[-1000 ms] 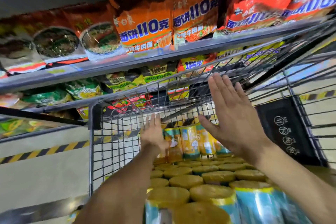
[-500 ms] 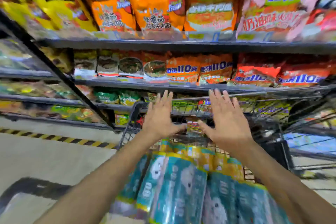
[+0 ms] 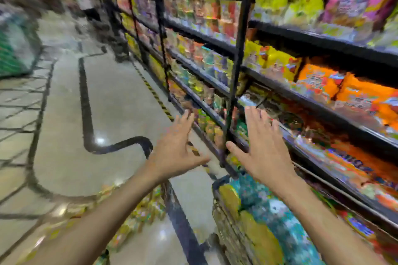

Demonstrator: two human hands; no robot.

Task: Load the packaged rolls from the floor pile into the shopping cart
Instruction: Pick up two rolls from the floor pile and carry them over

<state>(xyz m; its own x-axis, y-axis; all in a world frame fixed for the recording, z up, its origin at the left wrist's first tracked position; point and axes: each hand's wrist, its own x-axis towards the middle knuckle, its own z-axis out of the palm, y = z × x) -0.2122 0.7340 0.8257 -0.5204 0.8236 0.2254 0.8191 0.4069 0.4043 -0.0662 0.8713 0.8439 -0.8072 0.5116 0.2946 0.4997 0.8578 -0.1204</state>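
The view has swung from the cart point(image 3: 225, 236) down the aisle: left hand point(image 3: 178, 153) and right hand point(image 3: 262, 153) lifted, each grip apart and empty; rolls point(image 3: 280, 221) sit loaded in the cart; blurred floor pile point(image 3: 140, 208) likely next.

The view has swung left: the shelves point(image 3: 301, 38), faced head-on a moment ago, now run down the right side, and floor point(image 3: 120, 103) fills the left. The cart point(image 3: 224, 228) has dropped to the lower right. The left hand point(image 3: 176, 153), earlier above the rolls point(image 3: 280, 217), now hangs over the floor. The right hand point(image 3: 260, 148) is before a shelf post point(image 3: 234, 84).
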